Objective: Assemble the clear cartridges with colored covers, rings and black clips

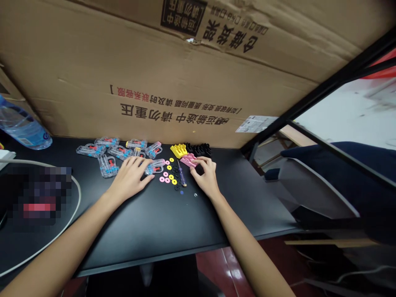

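My left hand lies palm down on the black table, its thumb and index finger bracketing a clear plastic piece with a pink end and red and blue parts inside. Around its fingertips lie several similar clear plastic pieces, some with yellow ends. With thumb and index finger, my right hand pinches at the edge of a group of pink plastic parts. Yellow plastic parts and black ones lie just behind. Between my hands are a small purple-handled screwdriver and several pink, yellow and black rings.
A large cardboard sheet stands along the table's back edge. To the left are a water bottle and a pale cable. A black metal frame rises at the right, near a dark chair.
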Demonstrator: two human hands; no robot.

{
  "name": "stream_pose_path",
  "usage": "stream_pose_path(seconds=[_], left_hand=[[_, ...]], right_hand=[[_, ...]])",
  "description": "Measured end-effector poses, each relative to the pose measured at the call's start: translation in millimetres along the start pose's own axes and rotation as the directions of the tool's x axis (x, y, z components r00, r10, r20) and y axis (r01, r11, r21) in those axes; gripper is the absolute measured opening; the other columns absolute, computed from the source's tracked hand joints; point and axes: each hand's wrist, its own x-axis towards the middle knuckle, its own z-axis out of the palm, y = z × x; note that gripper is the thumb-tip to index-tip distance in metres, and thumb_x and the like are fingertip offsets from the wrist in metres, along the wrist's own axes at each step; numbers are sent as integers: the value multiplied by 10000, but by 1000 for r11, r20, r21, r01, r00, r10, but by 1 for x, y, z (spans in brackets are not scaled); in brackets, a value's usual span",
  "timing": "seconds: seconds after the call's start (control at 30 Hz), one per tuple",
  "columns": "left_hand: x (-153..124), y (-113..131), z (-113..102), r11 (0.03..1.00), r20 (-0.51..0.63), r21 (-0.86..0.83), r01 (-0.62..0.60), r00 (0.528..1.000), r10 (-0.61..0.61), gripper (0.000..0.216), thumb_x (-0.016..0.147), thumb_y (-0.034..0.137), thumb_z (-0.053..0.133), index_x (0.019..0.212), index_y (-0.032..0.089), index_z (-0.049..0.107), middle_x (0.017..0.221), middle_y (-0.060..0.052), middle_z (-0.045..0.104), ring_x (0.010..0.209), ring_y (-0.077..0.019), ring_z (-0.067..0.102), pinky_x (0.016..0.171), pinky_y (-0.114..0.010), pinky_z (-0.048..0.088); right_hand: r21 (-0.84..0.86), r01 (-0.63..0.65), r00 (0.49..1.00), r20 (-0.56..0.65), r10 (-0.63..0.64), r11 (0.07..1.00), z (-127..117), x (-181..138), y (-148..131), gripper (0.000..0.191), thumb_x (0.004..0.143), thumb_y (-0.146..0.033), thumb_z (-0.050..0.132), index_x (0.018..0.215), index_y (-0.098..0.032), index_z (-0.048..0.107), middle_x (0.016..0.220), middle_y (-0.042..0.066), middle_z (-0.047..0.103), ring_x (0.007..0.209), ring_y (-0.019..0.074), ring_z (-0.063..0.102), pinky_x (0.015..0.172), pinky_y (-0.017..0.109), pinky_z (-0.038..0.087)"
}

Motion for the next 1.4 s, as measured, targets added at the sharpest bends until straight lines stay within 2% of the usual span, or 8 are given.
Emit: stream_pose_path(seconds=[0.33,0.47,0.6,0.7,0.8,0.93,1.17,1.4], left_hand=[[-1,-4,3,1000,28,-18,-8,1000,9,389,1079,425,570,1415,250,657,1402,-111,719,1356,-355,576,1172,-545,455],[-1,-6,4,1000,12,-29,-2,1000,2,395,1068,417,569,1410,243,664,1392,-122,717,1345,-359,587,1178,-554,452],[-1,-6,5,1000,8,-8,-2,1000,2,392,1059,405,581,1403,240,667,1383,-126,723,1342,-361,595,1177,-551,455],[-1,-6,5,1000,4,-7,-2,1000,2,400,1060,410,573,1409,238,665,1392,-134,719,1342,-368,595,1167,-562,460],[-1,-6,5,1000,13,8,-1,1000,1,409,1061,415,574,1416,232,663,1404,-133,717,1341,-369,594,1160,-560,463],[-1,-6,4,1000,17,16,0,1000,0,402,1059,420,588,1404,231,670,1379,-130,729,1334,-369,598,1158,-558,466],[-2,-7,4,1000,6,5,-1,1000,1,378,1054,402,609,1394,250,672,1367,-120,728,1326,-360,604,1157,-542,470],[1,-3,-4,1000,25,27,-7,1000,6,390,1071,407,585,1408,223,657,1420,-123,711,1333,-345,608,1167,-532,468]], right_hand=[[31,-10,1000,-7,10,999,-3,3,-4,197,954,-323,673,1117,-252,757,1252,127,707,1223,328,642,1075,538,462],[104,-97,993,-62,104,990,-10,2,-17,175,987,-366,618,1013,-238,734,1014,96,723,925,262,655,827,408,525],[224,-206,973,151,175,953,-14,-6,-32,241,997,-425,583,1111,-239,684,651,-34,557,552,168,476,598,325,416],[214,-185,927,363,98,959,-14,-10,-43,329,963,-426,649,1244,-256,661,641,-65,578,544,155,508,602,299,411],[139,-137,901,429,65,981,-13,-9,-48,316,919,-355,674,1223,-272,681,665,-69,626,583,152,576,633,277,427],[145,-113,900,434,39,983,-14,-8,-45,245,876,-277,639,1106,-256,721,643,-62,629,581,146,594,625,263,420],[239,-80,900,435,-33,968,-16,-10,-36,186,898,-328,649,1041,-235,724,635,-49,583,559,140,532,623,279,432],[214,-56,980,200,12,975,-8,-2,-34,198,964,-345,574,989,-231,734,856,61,734,714,212,644,722,355,532]])
